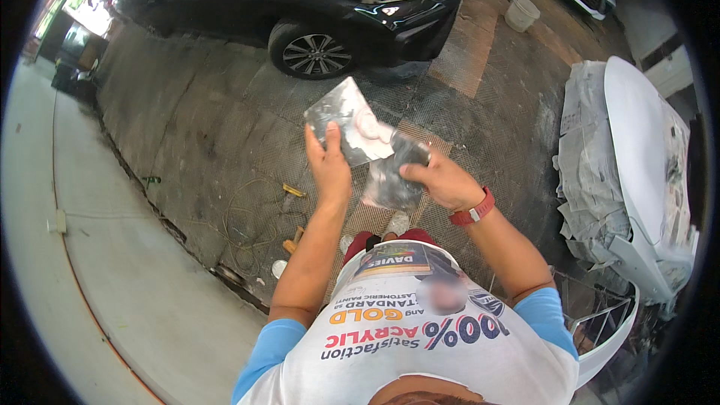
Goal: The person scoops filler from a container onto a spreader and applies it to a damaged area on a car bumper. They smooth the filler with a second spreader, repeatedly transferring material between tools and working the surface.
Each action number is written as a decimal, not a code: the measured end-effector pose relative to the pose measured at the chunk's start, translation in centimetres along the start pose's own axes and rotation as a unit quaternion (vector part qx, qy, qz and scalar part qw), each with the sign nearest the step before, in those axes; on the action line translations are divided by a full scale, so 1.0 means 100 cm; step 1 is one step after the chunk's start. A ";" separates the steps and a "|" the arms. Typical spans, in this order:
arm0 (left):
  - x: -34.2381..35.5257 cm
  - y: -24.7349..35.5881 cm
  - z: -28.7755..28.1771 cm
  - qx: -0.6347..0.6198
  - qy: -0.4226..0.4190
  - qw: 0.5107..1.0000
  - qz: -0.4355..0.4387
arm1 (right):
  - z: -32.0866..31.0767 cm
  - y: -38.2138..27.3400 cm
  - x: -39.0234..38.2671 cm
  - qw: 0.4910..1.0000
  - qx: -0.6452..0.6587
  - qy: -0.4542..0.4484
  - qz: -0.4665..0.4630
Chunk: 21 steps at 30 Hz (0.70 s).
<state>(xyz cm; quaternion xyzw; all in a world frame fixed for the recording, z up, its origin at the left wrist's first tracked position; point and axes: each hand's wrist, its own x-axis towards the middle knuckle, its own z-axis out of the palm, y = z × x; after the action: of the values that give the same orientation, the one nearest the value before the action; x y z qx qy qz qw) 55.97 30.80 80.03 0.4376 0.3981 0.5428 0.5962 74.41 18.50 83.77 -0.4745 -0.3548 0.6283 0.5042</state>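
Near the centre of the frame, the left hand (328, 161) is pinching a metal plate (352, 97) carrying pale paste (366, 127), thumb on top. Just lower right, the right hand (450, 181) is pinching a dark plate (391, 187) under its thumb. A black car (240, 0) is standing at the top.

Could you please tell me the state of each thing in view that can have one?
Left plate: held in the left hand, smeared with pale paste.
Right plate: held in the right hand, smudged.
Red wristwatch: fastened on the right wrist.
Black car: parked.
Whitish bucket: standing upright.
White panel: paper along one side.
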 end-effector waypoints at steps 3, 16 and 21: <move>-0.003 0.006 0.017 -0.085 -0.045 0.995 -0.025 | -0.029 -0.029 -0.013 0.914 -0.390 0.055 -0.097; -0.005 -0.041 0.078 -0.055 0.070 0.996 -0.008 | -0.090 -0.016 -0.033 0.633 -0.747 0.011 -0.202; 0.008 -0.029 0.092 0.040 -0.053 0.995 -0.079 | -0.069 -0.038 -0.054 0.736 -0.563 0.040 -0.373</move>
<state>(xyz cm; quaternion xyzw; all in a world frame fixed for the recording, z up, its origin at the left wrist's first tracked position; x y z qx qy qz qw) 65.70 30.73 80.03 0.4569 0.4206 0.4538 0.6392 82.31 13.90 86.49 -0.5262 -0.7720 0.0558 0.3521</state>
